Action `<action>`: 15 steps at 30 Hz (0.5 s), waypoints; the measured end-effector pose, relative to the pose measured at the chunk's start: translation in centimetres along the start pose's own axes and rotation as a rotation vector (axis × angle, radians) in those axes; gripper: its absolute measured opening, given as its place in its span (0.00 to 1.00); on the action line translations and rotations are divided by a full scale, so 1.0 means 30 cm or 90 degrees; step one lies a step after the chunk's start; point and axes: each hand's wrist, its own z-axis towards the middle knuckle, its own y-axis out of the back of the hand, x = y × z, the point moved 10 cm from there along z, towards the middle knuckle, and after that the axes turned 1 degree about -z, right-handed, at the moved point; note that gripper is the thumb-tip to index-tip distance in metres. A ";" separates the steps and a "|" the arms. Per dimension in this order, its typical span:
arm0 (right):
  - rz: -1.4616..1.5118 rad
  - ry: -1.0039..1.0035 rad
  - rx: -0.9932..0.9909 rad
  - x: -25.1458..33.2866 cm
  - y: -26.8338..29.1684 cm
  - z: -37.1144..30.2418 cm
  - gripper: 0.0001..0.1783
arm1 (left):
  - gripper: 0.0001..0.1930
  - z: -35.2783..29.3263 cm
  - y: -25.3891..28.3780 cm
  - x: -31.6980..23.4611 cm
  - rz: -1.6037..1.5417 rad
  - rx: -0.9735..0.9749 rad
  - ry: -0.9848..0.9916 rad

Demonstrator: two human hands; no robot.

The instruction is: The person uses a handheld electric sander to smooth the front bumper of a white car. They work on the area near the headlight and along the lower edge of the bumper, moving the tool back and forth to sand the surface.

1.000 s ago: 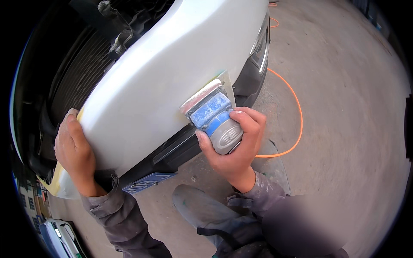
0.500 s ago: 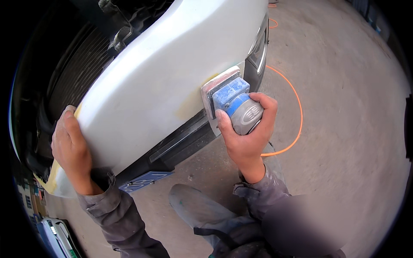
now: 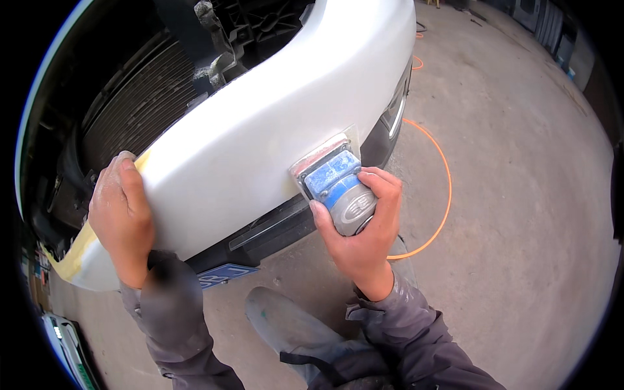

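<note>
A white car bumper [image 3: 227, 143] stretches across the view from lower left to upper right. My left hand [image 3: 123, 218] grips its upper edge at the left, fingers curled over the rim beside a yellowish strip. My right hand [image 3: 364, 237] is wrapped round the grey rounded head of a dusty power sander [image 3: 333, 174] with a blue body. The sander's flat pad lies against the bumper's lower face near the corner, largely covering a yellowish spot. A pale grey patch [image 3: 353, 138] shows past the pad's far end.
An orange hose [image 3: 448, 175] loops over the concrete floor [image 3: 507, 195] to the right. Behind the bumper lies the open front of the car with its finned radiator [image 3: 133, 97]. A blue plate [image 3: 227, 274] hangs below. My knee [image 3: 286, 318] is beneath the bumper.
The sander in my right hand has slid left along the bumper, over more of the yellowish spot. My left hand keeps its hold on the edge. The whole view has shifted a little.
</note>
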 end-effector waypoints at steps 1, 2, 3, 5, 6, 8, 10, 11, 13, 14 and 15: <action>0.009 -0.011 0.011 0.001 -0.007 0.000 0.34 | 0.18 -0.005 -0.003 0.004 0.004 0.004 0.011; 0.020 -0.020 0.019 0.001 -0.012 0.005 0.34 | 0.18 -0.003 0.000 0.003 0.000 0.003 0.010; 0.013 -0.013 0.018 0.001 -0.007 0.003 0.34 | 0.18 -0.003 0.004 0.003 -0.002 0.002 0.009; 0.001 -0.002 0.013 -0.013 0.006 -0.012 0.34 | 0.18 0.000 0.006 0.001 -0.003 -0.004 0.007; -0.012 0.000 0.017 -0.017 0.006 -0.023 0.34 | 0.18 0.001 0.003 -0.003 -0.002 -0.008 0.006; -0.036 0.002 0.023 -0.021 0.005 -0.042 0.34 | 0.19 0.000 0.003 -0.001 0.009 -0.009 0.004; -0.030 0.017 0.014 -0.006 0.000 -0.043 0.34 | 0.19 -0.005 -0.001 0.009 0.028 0.000 0.003; -0.029 0.021 0.012 0.001 -0.002 -0.045 0.34 | 0.19 -0.008 -0.002 0.012 0.021 0.001 0.011; -0.015 0.023 0.000 0.012 -0.003 -0.025 0.34 | 0.19 -0.006 -0.002 0.016 0.005 0.003 0.026; -0.007 0.025 -0.005 0.017 -0.003 -0.014 0.34 | 0.19 -0.006 -0.002 0.017 0.004 0.002 0.025; -0.011 0.026 -0.004 0.019 -0.004 -0.013 0.34 | 0.19 -0.006 -0.003 0.020 0.004 0.002 0.025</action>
